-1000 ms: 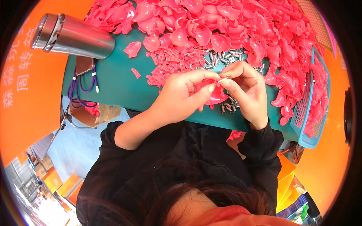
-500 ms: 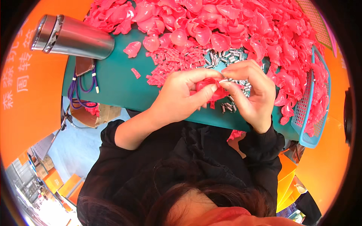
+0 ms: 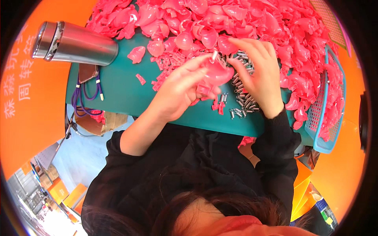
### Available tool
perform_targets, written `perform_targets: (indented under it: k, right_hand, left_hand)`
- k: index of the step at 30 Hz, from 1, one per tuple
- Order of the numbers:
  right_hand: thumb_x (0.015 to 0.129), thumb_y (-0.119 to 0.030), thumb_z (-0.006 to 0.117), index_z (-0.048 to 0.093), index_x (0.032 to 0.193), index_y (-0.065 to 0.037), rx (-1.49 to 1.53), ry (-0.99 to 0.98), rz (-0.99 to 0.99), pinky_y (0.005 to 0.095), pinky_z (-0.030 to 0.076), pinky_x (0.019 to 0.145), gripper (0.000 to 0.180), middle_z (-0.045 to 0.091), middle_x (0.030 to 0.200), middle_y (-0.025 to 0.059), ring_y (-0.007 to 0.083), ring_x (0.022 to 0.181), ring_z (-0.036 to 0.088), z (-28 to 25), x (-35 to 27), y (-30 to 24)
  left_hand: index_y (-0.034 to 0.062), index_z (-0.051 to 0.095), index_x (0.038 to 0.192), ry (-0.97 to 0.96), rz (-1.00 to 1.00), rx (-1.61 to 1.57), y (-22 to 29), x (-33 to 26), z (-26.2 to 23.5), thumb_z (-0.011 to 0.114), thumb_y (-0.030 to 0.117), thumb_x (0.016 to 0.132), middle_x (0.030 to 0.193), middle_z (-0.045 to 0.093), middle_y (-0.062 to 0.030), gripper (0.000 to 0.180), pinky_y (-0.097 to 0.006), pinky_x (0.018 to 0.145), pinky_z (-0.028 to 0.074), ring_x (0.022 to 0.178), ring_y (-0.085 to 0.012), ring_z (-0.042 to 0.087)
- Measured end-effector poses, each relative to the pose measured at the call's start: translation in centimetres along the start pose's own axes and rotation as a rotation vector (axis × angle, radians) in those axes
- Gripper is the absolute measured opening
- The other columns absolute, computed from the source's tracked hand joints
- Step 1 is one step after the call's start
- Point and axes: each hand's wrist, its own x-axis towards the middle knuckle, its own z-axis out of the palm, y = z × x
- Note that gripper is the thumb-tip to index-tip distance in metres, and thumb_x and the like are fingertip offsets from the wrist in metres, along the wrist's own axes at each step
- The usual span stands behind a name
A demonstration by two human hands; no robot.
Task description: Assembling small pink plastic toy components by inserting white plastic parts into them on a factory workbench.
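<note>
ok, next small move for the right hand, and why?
Probably bring the right hand in to steady the metal tube at the upper edge of the red shell: the left hand holds the shell, the tube sticks up, and the right hand is close by, thumb and fingers apart, seemingly empty. Can't tell how firmly the tube sits.

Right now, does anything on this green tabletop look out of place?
Only slightly: one small red piece lies alone on the green tabletop, apart from the heap of red parts, and a purple cord hangs past the near edge.
</note>
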Motion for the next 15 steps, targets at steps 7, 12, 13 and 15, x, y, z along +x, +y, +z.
perform_targets:
  k: [7,12,13,15]
  right_hand:
    - [0.078,-0.006,0.068,0.062,0.093,-0.005,0.039,0.050,0.011,0.0313,0.046,0.074,0.017,0.061,0.096,0.0071,0.0220,0.087,0.057,1.5,-0.3,0.9]
    - [0.084,0.000,0.062,0.058,0.088,0.000,1.131,0.031,0.625,0.0211,0.047,0.063,0.005,0.062,0.084,0.0027,0.0059,0.071,0.058,-1.2,-1.1,-2.0]
    - [0.083,0.001,0.063,0.057,0.089,0.000,1.298,-0.038,0.683,0.0210,0.047,0.065,0.008,0.062,0.084,0.0027,0.0069,0.073,0.059,-1.3,-1.3,-2.6]
    - [0.084,-0.002,0.062,0.055,0.090,0.000,1.420,-0.124,0.759,0.0233,0.048,0.068,0.009,0.061,0.084,0.0053,0.0100,0.072,0.059,-1.1,-1.5,-3.7]
  left_hand:
    - [0.0026,0.020,0.144,-0.084,0.185,-0.199,0.1,0.3,-1.2,0.046,0.011,0.095,0.129,0.048,-0.0226,0.056,-0.035,0.091,0.050,0.106,-0.0318,0.059]
    - [0.0029,0.025,0.143,-0.073,0.223,0.014,0.2,0.0,-0.3,0.049,0.008,0.094,0.130,0.048,-0.0165,0.055,-0.030,0.089,0.048,0.110,-0.0257,0.058]
    - [0.0029,0.025,0.143,-0.073,0.223,0.015,0.0,0.0,-0.1,0.049,0.008,0.094,0.130,0.048,-0.0165,0.055,-0.030,0.089,0.048,0.110,-0.0257,0.058]
    - [0.0010,0.030,0.140,-0.081,0.276,0.027,-0.4,0.0,0.2,0.051,0.002,0.092,0.131,0.046,-0.0103,0.053,-0.031,0.090,0.047,0.111,-0.0216,0.055]
